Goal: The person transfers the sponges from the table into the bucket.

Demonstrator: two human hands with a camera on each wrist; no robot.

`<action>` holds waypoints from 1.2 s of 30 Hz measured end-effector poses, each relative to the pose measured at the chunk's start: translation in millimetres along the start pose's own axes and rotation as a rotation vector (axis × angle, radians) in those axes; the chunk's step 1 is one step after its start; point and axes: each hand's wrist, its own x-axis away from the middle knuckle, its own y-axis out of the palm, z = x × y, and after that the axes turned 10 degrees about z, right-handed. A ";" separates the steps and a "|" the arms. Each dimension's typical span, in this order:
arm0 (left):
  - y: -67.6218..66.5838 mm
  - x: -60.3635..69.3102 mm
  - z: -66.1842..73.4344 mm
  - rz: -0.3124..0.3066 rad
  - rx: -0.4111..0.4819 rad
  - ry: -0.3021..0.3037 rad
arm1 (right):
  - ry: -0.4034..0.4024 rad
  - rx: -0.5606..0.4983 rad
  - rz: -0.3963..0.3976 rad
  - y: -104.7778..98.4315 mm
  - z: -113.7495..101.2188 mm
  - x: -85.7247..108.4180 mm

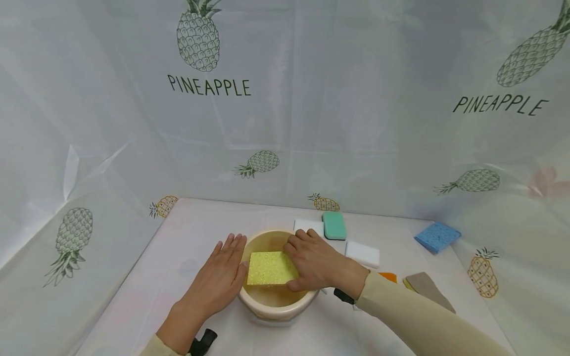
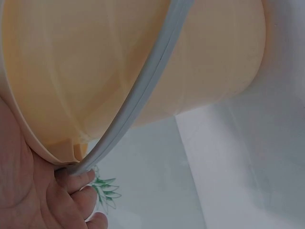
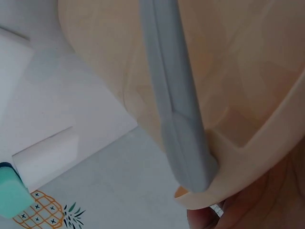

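Observation:
A cream-coloured bucket [image 1: 280, 312] with a grey handle [image 2: 138, 95] stands in front of me. Over its mouth is a yellow rectangular sponge [image 1: 271, 268]. My right hand [image 1: 313, 262] grips the sponge's right end, its thumb at the near corner. In the right wrist view, part of that hand lies close against the rim. On the bucket's left side rests my left hand [image 1: 219, 277], fingers straight and holding nothing. Its palm touches the rim by the handle joint in the left wrist view. The sponge does not show in either wrist view.
Behind and right of the bucket lie a green sponge [image 1: 334, 225], white pads [image 1: 362, 253], an orange piece [image 1: 388, 277], a grey-brown and yellow sponge [image 1: 428, 290] and a blue sponge [image 1: 438, 237]. A pineapple-print sheet [image 1: 289, 123] hangs behind the table.

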 end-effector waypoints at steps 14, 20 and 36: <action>0.8 -0.5 -0.2 0.012 0.014 0.003 | 0.023 -0.018 -0.028 -1.5 0.7 1.3; -0.1 -1.1 0.3 0.015 0.013 0.006 | 0.027 -0.054 0.022 -2.2 2.9 5.1; -2.3 -1.5 -1.2 0.011 -0.057 0.025 | 0.079 -0.043 0.357 5.2 12.5 23.8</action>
